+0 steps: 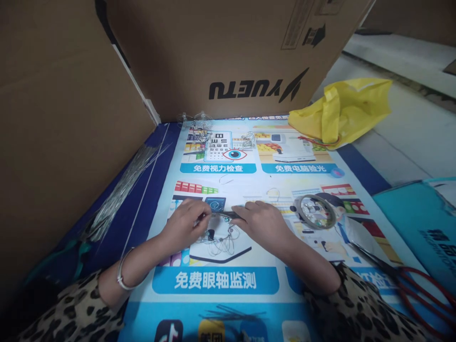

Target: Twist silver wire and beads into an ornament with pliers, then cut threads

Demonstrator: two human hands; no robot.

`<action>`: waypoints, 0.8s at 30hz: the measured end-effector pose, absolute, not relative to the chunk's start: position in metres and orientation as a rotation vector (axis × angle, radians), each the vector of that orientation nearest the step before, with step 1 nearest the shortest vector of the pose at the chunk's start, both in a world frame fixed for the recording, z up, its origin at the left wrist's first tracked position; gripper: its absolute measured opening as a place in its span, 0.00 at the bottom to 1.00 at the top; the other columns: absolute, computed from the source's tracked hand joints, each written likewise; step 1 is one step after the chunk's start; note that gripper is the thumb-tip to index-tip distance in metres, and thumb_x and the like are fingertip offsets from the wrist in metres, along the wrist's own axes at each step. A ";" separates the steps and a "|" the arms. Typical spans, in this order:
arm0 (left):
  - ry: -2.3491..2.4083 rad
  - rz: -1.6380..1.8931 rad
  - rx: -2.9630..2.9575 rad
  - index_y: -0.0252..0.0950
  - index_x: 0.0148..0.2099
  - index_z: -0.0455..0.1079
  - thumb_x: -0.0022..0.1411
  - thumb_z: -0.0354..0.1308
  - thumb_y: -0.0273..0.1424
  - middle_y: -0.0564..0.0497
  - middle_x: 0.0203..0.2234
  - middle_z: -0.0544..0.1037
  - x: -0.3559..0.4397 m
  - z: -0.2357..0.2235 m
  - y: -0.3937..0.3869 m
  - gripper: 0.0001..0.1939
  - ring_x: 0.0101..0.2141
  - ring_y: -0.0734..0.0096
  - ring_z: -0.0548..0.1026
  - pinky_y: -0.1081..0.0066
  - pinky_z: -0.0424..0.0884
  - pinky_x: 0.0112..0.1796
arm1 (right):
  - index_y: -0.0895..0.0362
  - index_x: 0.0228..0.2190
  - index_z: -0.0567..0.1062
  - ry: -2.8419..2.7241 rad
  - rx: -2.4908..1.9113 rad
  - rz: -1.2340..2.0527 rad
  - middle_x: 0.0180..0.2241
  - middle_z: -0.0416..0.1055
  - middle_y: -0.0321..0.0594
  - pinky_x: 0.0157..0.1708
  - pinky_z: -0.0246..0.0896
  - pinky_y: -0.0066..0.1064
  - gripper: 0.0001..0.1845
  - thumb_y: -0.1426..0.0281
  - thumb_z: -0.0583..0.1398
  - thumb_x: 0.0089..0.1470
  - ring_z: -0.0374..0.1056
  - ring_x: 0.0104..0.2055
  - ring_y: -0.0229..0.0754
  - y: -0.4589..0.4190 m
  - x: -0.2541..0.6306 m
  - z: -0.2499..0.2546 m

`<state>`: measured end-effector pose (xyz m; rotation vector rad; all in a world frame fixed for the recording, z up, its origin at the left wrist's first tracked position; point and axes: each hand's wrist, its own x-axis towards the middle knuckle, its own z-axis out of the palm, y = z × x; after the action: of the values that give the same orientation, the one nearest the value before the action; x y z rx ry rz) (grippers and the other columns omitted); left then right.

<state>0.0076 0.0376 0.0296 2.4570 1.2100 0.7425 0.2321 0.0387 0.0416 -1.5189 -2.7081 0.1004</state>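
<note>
Near the middle of the printed sheet, my left hand (pixel 188 221) is closed in a pinch at the upper left of a beaded wire piece (pixel 223 242). This piece is made of thin looped wire with small clear and greenish beads. My right hand (pixel 262 225) is closed around dark tweezers (pixel 230 214), their tips pointing left at my left fingertips. Exactly where the tips meet the wire is too small to tell. A ring-shaped dish (pixel 316 212) with small beads inside lies to the right of my right hand.
Cardboard walls (pixel 213 52) stand behind and left. Bundled wires (pixel 123 190) and green-handled pliers (pixel 80 254) lie left. Red-handled scissors (pixel 402 275), a teal bag (pixel 423 223) and a yellow bag (pixel 349 109) are right. Wire pieces (pixel 201 126) lie at the back, dark strands (pixel 233 313) in front.
</note>
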 end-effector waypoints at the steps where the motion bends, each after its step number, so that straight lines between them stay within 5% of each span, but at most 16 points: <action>1: 1.208 0.749 2.475 0.37 0.34 0.64 0.61 0.48 0.25 0.52 0.26 0.73 0.007 0.028 0.038 0.05 0.30 0.69 0.69 0.68 0.64 0.34 | 0.51 0.40 0.73 -2.708 -1.534 0.098 0.30 0.73 0.38 0.29 0.48 0.30 0.14 0.60 0.52 0.59 0.66 0.33 0.40 0.039 0.232 0.042; 24: 1.138 0.854 2.703 0.36 0.40 0.68 0.62 0.53 0.25 0.52 0.31 0.78 0.008 0.020 0.038 0.06 0.31 0.69 0.74 0.67 0.67 0.34 | 0.52 0.40 0.73 -2.732 -1.463 0.006 0.30 0.72 0.38 0.30 0.46 0.32 0.13 0.60 0.55 0.57 0.65 0.34 0.44 0.039 0.234 0.036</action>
<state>0.0082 0.0380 0.0200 2.7026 1.1385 0.8537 0.2337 0.0394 0.0359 -1.4633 -2.7321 0.0059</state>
